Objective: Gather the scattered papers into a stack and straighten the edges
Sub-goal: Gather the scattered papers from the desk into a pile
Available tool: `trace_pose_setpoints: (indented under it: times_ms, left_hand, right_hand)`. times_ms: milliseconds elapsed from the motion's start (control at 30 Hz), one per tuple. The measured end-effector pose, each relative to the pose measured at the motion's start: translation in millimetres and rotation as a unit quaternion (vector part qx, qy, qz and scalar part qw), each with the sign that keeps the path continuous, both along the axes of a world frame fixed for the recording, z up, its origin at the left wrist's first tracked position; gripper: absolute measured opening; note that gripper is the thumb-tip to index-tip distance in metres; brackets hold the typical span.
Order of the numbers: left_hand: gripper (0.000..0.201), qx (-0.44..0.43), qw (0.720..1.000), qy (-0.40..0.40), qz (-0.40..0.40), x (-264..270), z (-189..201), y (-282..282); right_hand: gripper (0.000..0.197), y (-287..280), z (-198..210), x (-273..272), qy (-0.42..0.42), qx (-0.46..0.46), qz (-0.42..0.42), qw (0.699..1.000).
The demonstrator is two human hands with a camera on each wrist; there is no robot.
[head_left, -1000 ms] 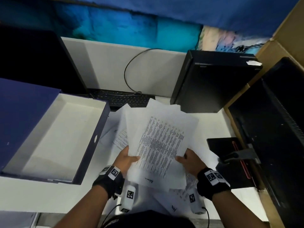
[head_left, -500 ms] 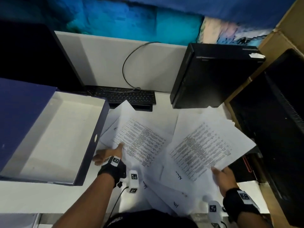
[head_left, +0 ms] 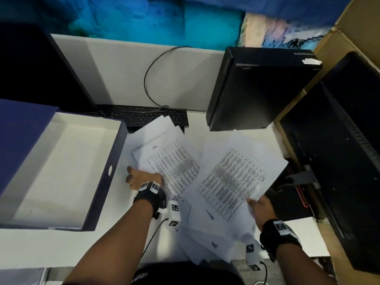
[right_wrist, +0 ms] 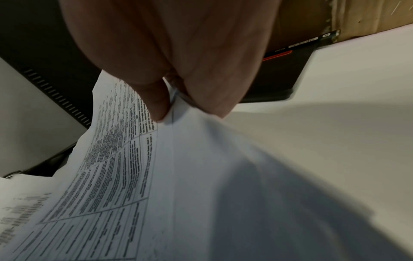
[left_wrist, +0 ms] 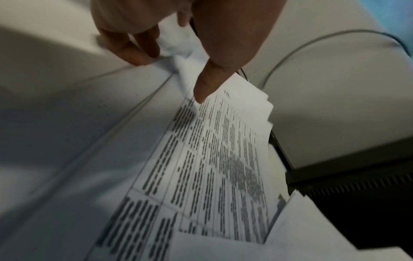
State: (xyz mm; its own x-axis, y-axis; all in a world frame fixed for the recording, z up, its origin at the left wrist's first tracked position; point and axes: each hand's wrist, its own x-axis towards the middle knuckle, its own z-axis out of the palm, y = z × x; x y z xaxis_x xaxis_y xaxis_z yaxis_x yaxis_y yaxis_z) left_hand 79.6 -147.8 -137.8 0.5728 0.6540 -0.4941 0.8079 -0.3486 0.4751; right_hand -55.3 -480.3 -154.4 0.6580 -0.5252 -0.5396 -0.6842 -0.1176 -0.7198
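Papers now split into two fans on the white desk point(head_left: 205, 122), where a second ago both hands held one bundle together in front of the body. Left hand point(head_left: 141, 177) out toward the blue box point(head_left: 115, 161) on the desk's left side, thumb and fingers point(left_wrist: 138, 53) pinching the corner of the left batch of papers point(head_left: 172, 161), its far tips overlapping the keyboard point(head_left: 144, 118). Right hand point(head_left: 260, 208) near the desk's right edge, thumb clamped on the near corner of the right batch of papers point(head_left: 232, 182), lifted and tilted. Probably a step back from a stack: two groups well apart, plus loose sheets point(head_left: 209, 243) at the near edge, all yet to be merged and squared. Sheet count in each batch impossible to tell; print blurred; near-edge sheets partly cut off by the body; right fingers hidden beneath the paper.
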Motion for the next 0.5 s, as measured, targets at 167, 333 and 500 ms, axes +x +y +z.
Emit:
trace_pose_setpoints:
  times_ms: [167,333,500]
  left_hand:
    - [0.098,-0.094,0.994,0.048,0.011,4,-3,3]
    - [0.079,-0.060,0.996,0.029,-0.055,-2,-9,-6]
    - [0.059,0.028,0.993,0.027,-0.110,-13,-6,-33]
  right_hand:
    - [0.029,10,0,1,0.004,0.004,0.005,1.000]
    - [0.034,15,5,3,-0.006,0.000,0.041,0.999]
    - [0.034,23,7,2,0.005,-0.003,0.066,0.998]
